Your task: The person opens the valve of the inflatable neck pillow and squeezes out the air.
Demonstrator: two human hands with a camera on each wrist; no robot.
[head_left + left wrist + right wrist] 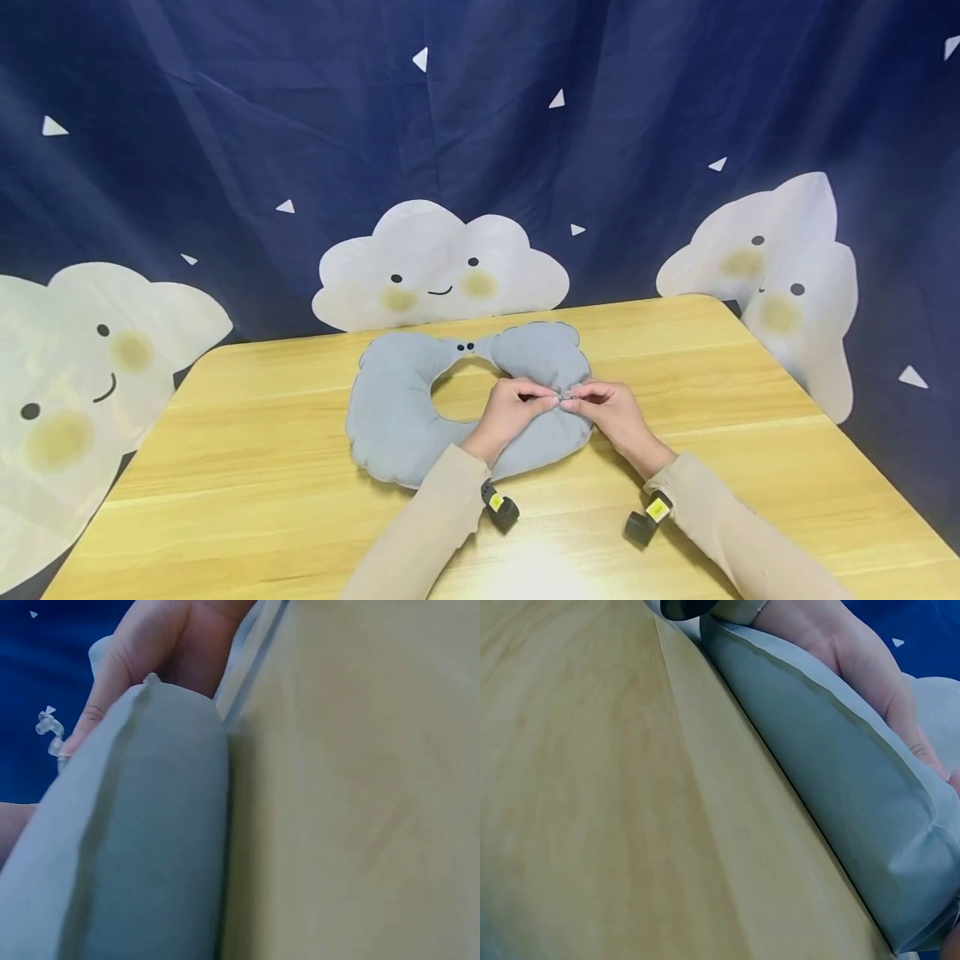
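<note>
Grey U-shaped neck pillow lies flat on wooden table, before cloud-print backdrop. Left hand and right hand meet over pillow's right arm, fingertips curled, pinching small clear valve between them.

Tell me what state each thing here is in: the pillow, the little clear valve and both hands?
Neck pillow: inflated, lying flat on the table.
Clear valve: sticking out of the pillow; open or closed, cannot tell.
Left hand: fingers pinching at the valve.
Right hand: fingers pinching at the same spot.
</note>
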